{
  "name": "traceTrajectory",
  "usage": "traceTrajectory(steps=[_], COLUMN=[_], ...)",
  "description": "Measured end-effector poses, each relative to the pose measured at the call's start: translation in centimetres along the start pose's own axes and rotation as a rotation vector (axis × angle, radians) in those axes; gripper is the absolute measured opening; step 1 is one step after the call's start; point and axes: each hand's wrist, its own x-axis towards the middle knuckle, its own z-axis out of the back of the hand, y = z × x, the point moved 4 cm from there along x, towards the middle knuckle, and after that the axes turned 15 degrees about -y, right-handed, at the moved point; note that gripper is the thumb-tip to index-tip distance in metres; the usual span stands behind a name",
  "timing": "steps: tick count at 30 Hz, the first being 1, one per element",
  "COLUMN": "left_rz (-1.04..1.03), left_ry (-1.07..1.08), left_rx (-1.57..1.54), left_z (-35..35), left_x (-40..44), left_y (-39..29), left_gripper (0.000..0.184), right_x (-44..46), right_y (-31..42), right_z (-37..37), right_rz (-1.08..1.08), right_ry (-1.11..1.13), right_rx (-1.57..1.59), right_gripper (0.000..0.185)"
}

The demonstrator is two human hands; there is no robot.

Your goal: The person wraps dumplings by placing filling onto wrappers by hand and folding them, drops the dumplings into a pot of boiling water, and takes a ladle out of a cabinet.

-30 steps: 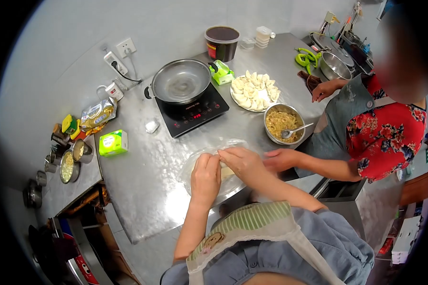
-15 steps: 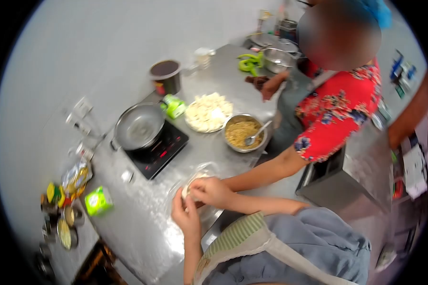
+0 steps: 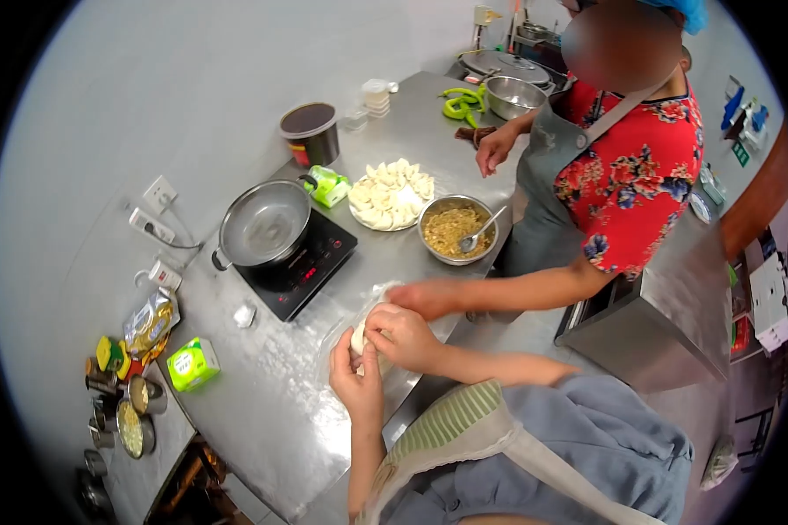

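Left of centre, a pan (image 3: 263, 234) is sitting on a cooktop. Just below centre, the left hand (image 3: 357, 385) is pinching white dough (image 3: 359, 339), and the right hand (image 3: 406, 338) is gripping its upper edge. A co-worker's hand (image 3: 422, 299) is hovering just beyond; a filling bowl (image 3: 451, 260) is standing further right.

shiny metal table (image 3: 263, 411), smooth matt dough (image 3: 358, 339), cloth apron (image 3: 451, 418)

"What's in my hands?"
"Your left hand (image 3: 355, 378) and right hand (image 3: 404, 339) pinch what looks like dough (image 3: 357, 339), partly hidden."
"And beyond?"
"A co-worker's hand (image 3: 424, 297) just beside your right; farther off, a bowl (image 3: 442, 257), dumplings (image 3: 392, 197), and a pan (image 3: 265, 223) on a hob (image 3: 313, 269)."
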Motion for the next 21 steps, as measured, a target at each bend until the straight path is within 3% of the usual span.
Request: traceTrajectory(steps=[7,9,10,12,13,15,19,21], left_rz=[-0.061,-0.130,-0.123,0.087,0.114,0.182,0.274,0.264], left_ry=[-0.102,-0.164,-0.171,-0.122,-0.068,-0.030,-0.072,-0.077], left_rx=[0.074,0.181,0.183,0.112,0.072,0.076,0.004,0.016], left_z=[2.5,3.0,3.2,3.3,3.0,2.4,0.8,0.4], left_x=[-0.1,0.0,-0.1,0.0,0.1,-0.1,-0.2,0.0], left_y=[1.8,3.1,3.4,4.4,5.4,5.6,5.4,6.5], left_gripper=[0.034,0.041,0.041,0.053,0.060,0.059,0.056,0.053], right_x=[-1.6,-2.2,-2.4,-2.0,-1.5,-1.5,0.6,1.9], right_y=[-0.2,-0.8,-1.1,-0.7,-1.1,-2.0,-4.6,-9.4], right_z=[-2.9,-3.5,-3.5,-3.3,-3.1,-3.9,-2.9,-2.7], right_rz=[-0.099,-0.107,-0.108,0.156,0.156,0.128,-0.019,-0.097], right_ry=[0.191,0.264,0.273,0.245,0.251,0.655,0.728,0.583], right_rx=[-0.060,-0.172,-0.171,-0.030,-0.028,0.056,0.054,-0.071], right_gripper=[0.006,0.029,0.029,0.046,0.046,0.044,0.031,0.029])
